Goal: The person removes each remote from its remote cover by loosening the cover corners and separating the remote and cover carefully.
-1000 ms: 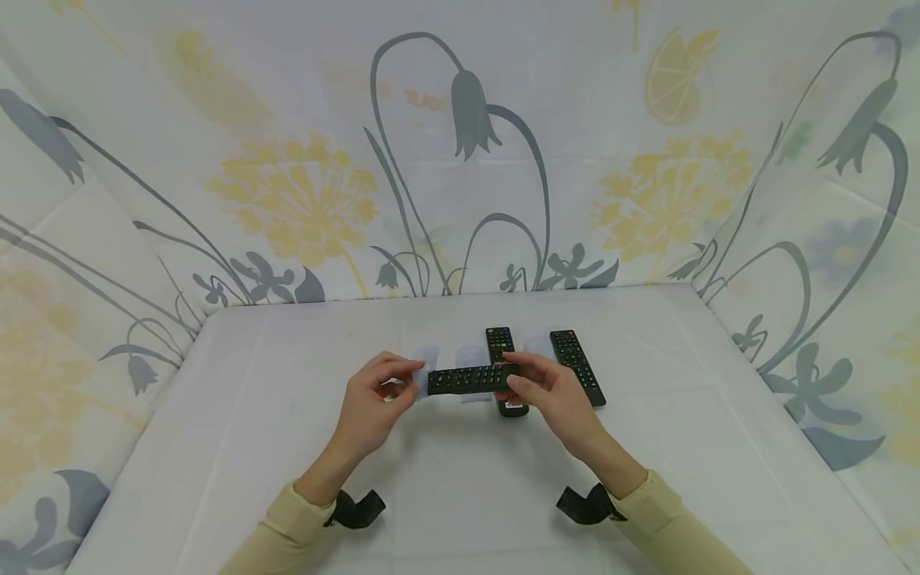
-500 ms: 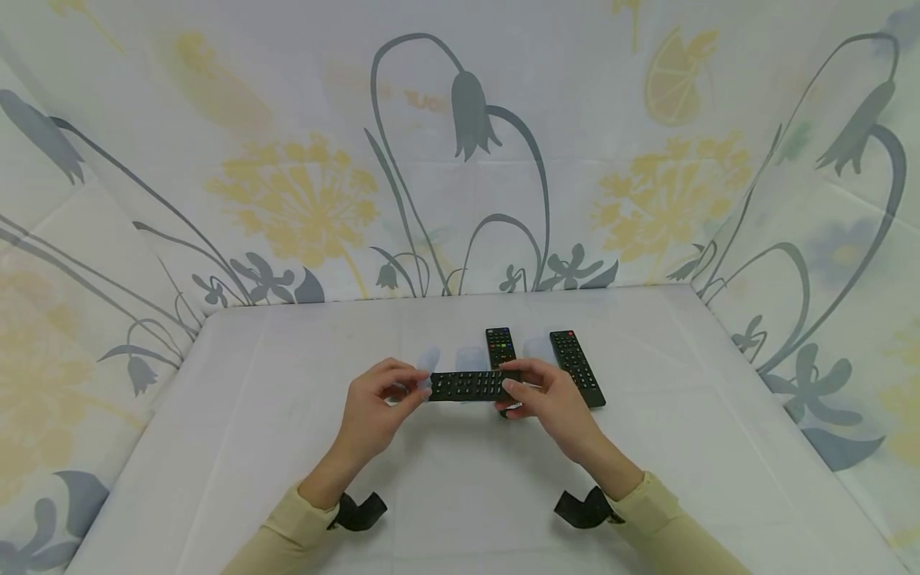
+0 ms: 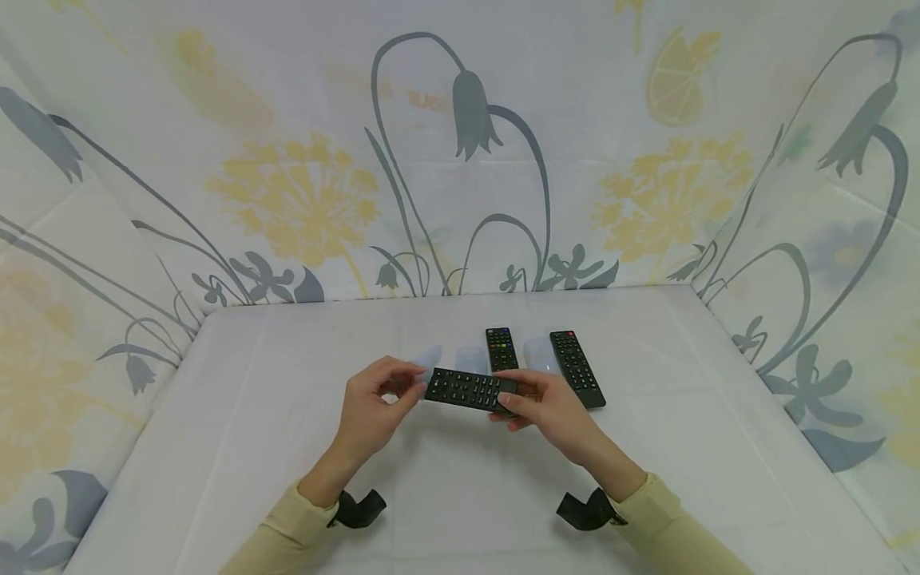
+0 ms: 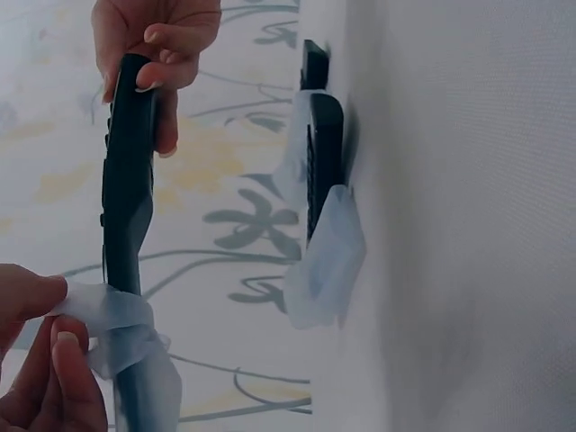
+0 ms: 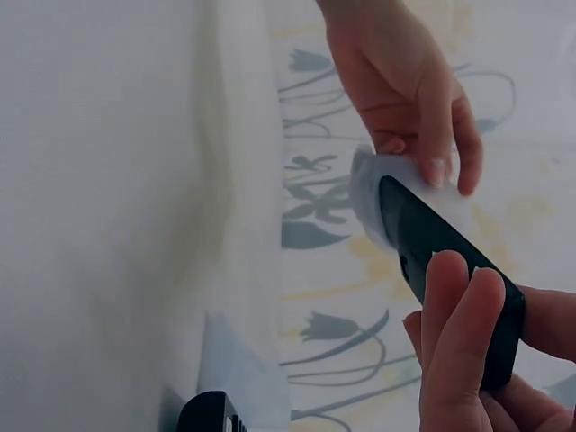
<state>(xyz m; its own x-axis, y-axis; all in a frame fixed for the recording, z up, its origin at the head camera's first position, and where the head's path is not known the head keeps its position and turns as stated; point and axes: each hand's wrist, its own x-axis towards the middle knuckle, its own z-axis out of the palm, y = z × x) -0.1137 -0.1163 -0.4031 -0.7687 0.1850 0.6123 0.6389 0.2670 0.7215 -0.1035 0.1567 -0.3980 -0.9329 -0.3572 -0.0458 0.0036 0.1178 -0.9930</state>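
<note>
A black remote control (image 3: 467,388) is held above the table, buttons facing up and its right end tilted toward the body. My right hand (image 3: 549,409) grips that right end, thumb on the button face and fingers underneath. At the other end, my left hand (image 3: 375,403) pinches a thin translucent pale film (image 4: 126,310), seen in the left wrist view wrapped loosely around the remote's end. The right wrist view shows the remote's smooth back and the film bunched at its far tip. Behind the right hand, a second remote (image 3: 501,347) lies partly hidden.
A third black remote (image 3: 577,369) lies to the right on the white table (image 3: 287,447). Pale translucent pieces lie on the table, one film piece (image 3: 539,354) between the two lying remotes and another film piece (image 3: 470,359) left of them. A flower-printed curtain (image 3: 460,184) stands behind.
The held remote has come down slightly and turned, its right end now lower and its button face tipped up more. My right hand has lowered with it; my left stays near the same spot.
</note>
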